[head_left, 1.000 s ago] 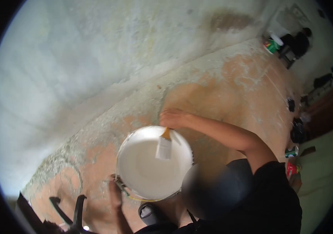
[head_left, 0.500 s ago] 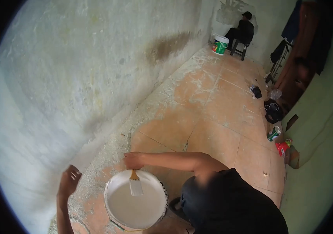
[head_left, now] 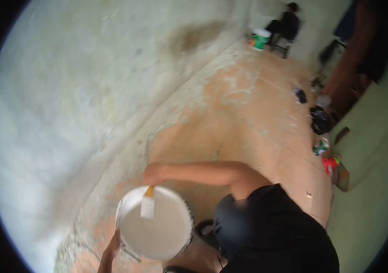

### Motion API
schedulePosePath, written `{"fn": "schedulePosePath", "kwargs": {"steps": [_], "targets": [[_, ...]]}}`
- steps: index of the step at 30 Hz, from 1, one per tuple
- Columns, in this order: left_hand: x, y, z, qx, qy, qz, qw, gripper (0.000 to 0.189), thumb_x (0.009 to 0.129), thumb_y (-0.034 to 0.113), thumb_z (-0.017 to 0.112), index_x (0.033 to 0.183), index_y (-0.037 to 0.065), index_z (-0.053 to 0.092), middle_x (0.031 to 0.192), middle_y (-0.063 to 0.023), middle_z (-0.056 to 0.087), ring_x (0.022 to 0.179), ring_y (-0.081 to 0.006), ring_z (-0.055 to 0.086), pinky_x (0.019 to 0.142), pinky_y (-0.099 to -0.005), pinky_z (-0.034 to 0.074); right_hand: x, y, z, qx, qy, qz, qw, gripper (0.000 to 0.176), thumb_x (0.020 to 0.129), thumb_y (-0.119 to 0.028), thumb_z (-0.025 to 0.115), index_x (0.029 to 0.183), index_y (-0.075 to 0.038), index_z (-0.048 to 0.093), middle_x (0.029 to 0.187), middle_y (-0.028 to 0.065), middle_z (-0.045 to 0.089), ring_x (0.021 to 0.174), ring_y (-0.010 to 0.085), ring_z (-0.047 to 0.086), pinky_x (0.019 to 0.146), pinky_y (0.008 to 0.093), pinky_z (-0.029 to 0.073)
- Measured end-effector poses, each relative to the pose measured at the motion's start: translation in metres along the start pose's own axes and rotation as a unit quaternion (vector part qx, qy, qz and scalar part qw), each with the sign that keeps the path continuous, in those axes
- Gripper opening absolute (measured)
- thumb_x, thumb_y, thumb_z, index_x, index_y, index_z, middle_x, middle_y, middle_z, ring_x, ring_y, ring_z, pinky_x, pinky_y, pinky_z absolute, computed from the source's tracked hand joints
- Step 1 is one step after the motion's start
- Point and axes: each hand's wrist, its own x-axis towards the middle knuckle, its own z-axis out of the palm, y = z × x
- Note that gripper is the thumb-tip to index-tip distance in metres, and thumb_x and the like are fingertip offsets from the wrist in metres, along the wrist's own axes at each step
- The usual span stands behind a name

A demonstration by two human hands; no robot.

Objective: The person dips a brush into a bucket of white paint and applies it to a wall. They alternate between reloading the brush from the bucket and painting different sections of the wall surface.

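One view, head camera: you look down along the foot of a wall (head_left: pixel 66 91), and everything is motion-blurred.
Left hand (head_left: pixel 112 245): at 7 o'clock, against the outer side of the white bucket (head_left: pixel 186 207), probably to steady it.
Grip: blur hides your fingers, so I cannot tell whether they curl round the rim or lie flat.
Right hand: out of the picture.
Bucket: low at 6 o'clock over the tiled floor (head_left: pixel 257 118), holding white paint and just beside the wall.
Brush (head_left: pixel 148 205): a co-worker's hand (head_left: pixel 152 174) at the bucket's 12 o'clock rim pinches the handle. The bristles point down over the paint, likely so drips fall back in.
Co-worker: crouched at the bucket's 4 o'clock in a black shirt, arm stretched across.
Far end: a seated person (head_left: pixel 287 20) at 1 o'clock, beside a green pail (head_left: pixel 260 38).
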Motion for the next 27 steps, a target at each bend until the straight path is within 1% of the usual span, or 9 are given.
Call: {"fn": "schedulePosePath", "kwargs": {"steps": [2,4,7,10,15,18,20,23,27], "targets": [[-0.01,0.004,0.018,-0.057,-0.02,0.112,0.992,0.059,0.091,0.051,0.027,0.131,0.007,0.035,0.123,-0.0078,0.047,0.11,-0.0186,0.044,0.09,-0.0344,0.038,0.005,0.003,0.004,0.011,0.021,-0.031,0.999,0.005,0.07,-0.016,0.056,0.071,-0.013,0.06,0.071,0.0103,0.063,0.071,0.0291,0.062,0.059,0.0417,0.048],[-0.003,0.002,0.015,-0.008,-0.018,0.127,0.992,0.064,0.09,0.054,0.025,0.131,0.006,0.034,0.124,-0.0058,0.047,0.113,-0.0191,0.042,0.092,-0.0331,0.036,0.002,0.0,-0.012,-0.001,0.005,-0.048,0.999,0.006,0.07,-0.015,0.056,0.072,-0.012,0.061,0.071,0.0107,0.062,0.07,0.0297,0.062,0.058,0.0411,0.048],[0.01,-0.008,0.008,0.034,-0.002,0.105,0.994,0.07,0.09,0.056,0.02,0.13,0.0,0.034,0.123,-0.0107,0.048,0.112,-0.0212,0.043,0.095,-0.0316,0.034,0.004,0.0,-0.015,-0.031,-0.046,-0.031,0.998,0.007,0.069,-0.013,0.054,0.069,-0.009,0.06,0.073,0.0113,0.063,0.07,0.0303,0.062,0.059,0.0411,0.048],[0.01,-0.004,0.011,0.033,-0.001,0.134,0.99,0.074,0.09,0.056,0.016,0.127,-0.004,0.037,0.122,-0.0171,0.048,0.113,-0.0236,0.044,0.098,-0.0322,0.032,0.001,0.001,-0.012,-0.014,-0.033,-0.003,0.999,0.006,0.068,-0.012,0.055,0.067,-0.008,0.059,0.074,0.0113,0.062,0.072,0.0296,0.061,0.061,0.0407,0.048],[0.011,-0.004,0.009,0.023,-0.03,0.124,0.992,0.075,0.089,0.057,0.014,0.127,-0.004,0.036,0.124,-0.0185,0.046,0.117,-0.0255,0.042,0.1,-0.0325,0.029,-0.007,0.003,-0.029,0.007,-0.014,-0.026,1.0,0.009,0.068,-0.009,0.052,0.063,-0.007,0.059,0.071,0.0134,0.062,0.071,0.0318,0.061,0.062,0.0403,0.048],[0.016,-0.014,0.009,0.007,-0.01,0.136,0.991,0.076,0.089,0.057,0.014,0.127,-0.005,0.037,0.125,-0.0193,0.045,0.118,-0.0263,0.041,0.101,-0.0327,0.028,-0.007,0.009,-0.034,-0.005,0.06,-0.078,0.995,0.008,0.067,-0.008,0.053,0.06,-0.006,0.056,0.068,0.0118,0.06,0.07,0.0316,0.06,0.061,0.041,0.047],[0.017,-0.017,0.009,-0.005,0.008,0.134,0.991,0.076,0.089,0.057,0.013,0.127,-0.005,0.037,0.126,-0.0196,0.045,0.119,-0.0266,0.041,0.101,-0.0328,0.028,-0.006,0.011,-0.034,0.029,0.069,-0.034,0.997,0.005,0.066,-0.007,0.055,0.061,-0.006,0.056,0.067,0.0098,0.059,0.07,0.0298,0.06,0.065,0.0406,0.047],[0.013,-0.005,0.012,-0.001,0.013,0.145,0.989,0.077,0.089,0.058,0.012,0.125,-0.005,0.04,0.123,-0.0209,0.047,0.118,-0.0276,0.042,0.101,-0.0329,0.028,-0.004,0.018,-0.013,-0.029,0.104,-0.06,0.992,0.001,0.066,-0.006,0.056,0.065,-0.007,0.056,0.07,0.0082,0.058,0.074,0.0275,0.059,0.07,0.0388,0.046],[0.007,0.002,0.008,0.083,0.024,0.134,0.987,0.077,0.089,0.057,0.013,0.121,-0.006,0.044,0.12,-0.0224,0.049,0.115,-0.0302,0.045,0.099,-0.0345,0.03,-0.004,0.013,-0.008,-0.018,0.092,-0.046,0.995,0.003,0.067,-0.005,0.055,0.068,-0.007,0.056,0.075,0.0063,0.058,0.08,0.025,0.057,0.075,0.0365,0.044]]}}
